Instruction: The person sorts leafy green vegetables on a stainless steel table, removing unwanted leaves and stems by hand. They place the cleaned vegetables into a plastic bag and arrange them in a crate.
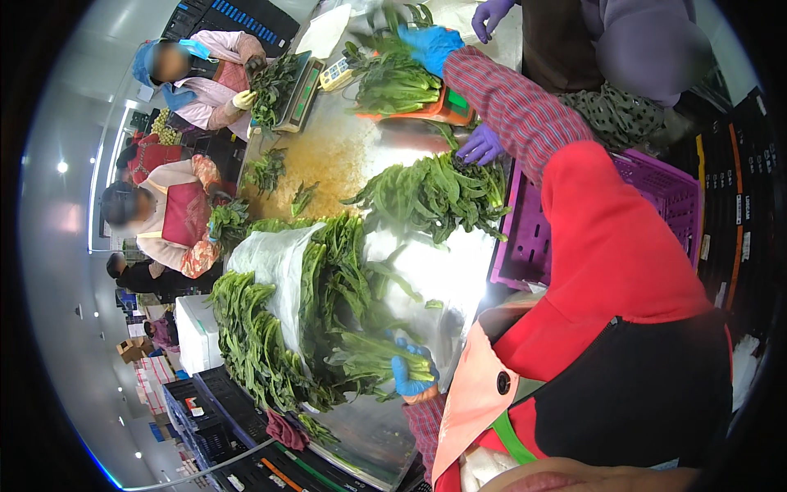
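My left hand [413,372], in a blue glove, grips the pale stem ends of a leafy green bunch [369,357] at the lower middle. Beside it, a long pile of leafy greens [335,270] lies on the metal table [424,270], partly under a translucent plastic sheet [276,249]. At the top of the picture my right hand [433,49], also blue-gloved, grasps some motion-blurred leaves. It is over greens [403,86] heaped on an orange weighing scale [452,107]. The fingertips are partly lost in blur.
A co-worker's purple-gloved hand [481,144] rests on another greens pile [436,190]. A purple crate [519,246] stands at the table's edge by my body. Opposite, two co-workers handle greens, one at a second scale [301,98]. Black crates [215,406] and a maroon cloth [287,430] are lower left.
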Demonstrator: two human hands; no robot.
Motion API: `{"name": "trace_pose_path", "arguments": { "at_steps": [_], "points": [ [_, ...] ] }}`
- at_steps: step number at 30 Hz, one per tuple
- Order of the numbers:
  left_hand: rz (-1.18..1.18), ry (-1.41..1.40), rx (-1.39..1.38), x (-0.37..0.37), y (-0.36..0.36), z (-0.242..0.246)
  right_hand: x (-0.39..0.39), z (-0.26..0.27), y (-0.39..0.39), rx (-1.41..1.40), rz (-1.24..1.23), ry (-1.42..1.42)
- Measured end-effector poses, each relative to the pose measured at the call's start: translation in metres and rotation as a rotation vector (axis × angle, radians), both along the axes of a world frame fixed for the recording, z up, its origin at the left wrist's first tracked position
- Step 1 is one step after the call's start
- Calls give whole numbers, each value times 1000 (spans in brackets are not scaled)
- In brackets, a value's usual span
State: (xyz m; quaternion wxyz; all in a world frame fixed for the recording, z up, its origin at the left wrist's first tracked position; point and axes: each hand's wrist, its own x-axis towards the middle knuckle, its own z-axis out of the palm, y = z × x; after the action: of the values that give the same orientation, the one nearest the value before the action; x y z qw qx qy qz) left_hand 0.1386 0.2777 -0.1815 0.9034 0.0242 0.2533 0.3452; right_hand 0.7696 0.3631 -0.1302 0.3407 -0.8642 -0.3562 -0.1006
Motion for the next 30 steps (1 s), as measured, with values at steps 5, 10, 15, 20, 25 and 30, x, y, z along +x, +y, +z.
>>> {"name": "trace_pose_path", "arguments": {
  "at_steps": [5,10,15,20,25,30],
  "points": [
    [-11,-30,93,3,0,1,2,-17,12,-407,-11,-201],
    [3,-186,-18,5,1,-2,-54,-20,3,120,234,-247],
    [-23,-143,84,0,-1,-1,-132,-65,-12,-30,518,75],
    [-27,-79,120,-7,-7,1,-137,-88,-2,-147,621,231],
    [-147,-142,105,-17,-8,0,-159,-75,16,-271,654,120],
    [15,-16,153,-26,-16,2,-230,-75,22,29,981,464]
  ]
}}
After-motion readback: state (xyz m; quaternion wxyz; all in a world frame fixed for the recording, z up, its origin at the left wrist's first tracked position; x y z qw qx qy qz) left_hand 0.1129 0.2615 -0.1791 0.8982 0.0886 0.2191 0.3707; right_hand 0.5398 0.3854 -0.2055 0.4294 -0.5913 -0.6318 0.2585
